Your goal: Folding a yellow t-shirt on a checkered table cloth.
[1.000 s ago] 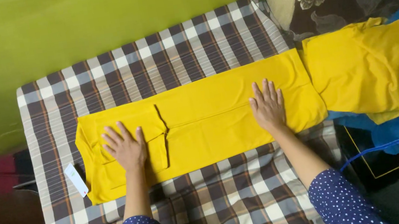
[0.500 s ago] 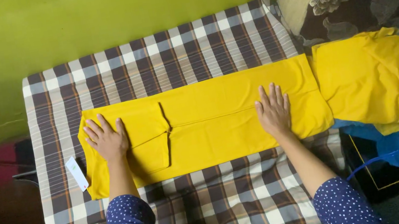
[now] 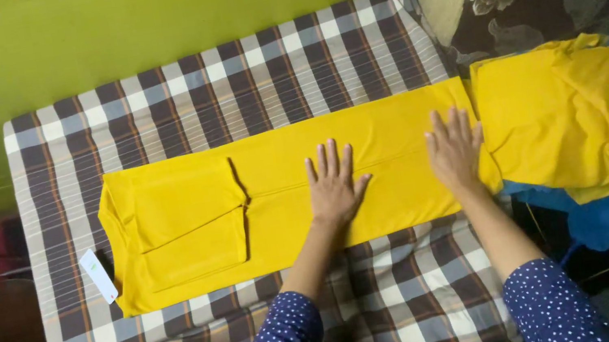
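The folded yellow garment is laid lengthwise, left to right, across the checked desk. It is pressed flat by the left hand at its middle and the right hand near its right end, fingers spread wide, nothing gripped.

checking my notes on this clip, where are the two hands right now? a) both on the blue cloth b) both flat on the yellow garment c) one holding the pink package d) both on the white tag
b: the left hand and the right hand both lie flat, fingers spread, on the yellow garment spread over the checked cloth.
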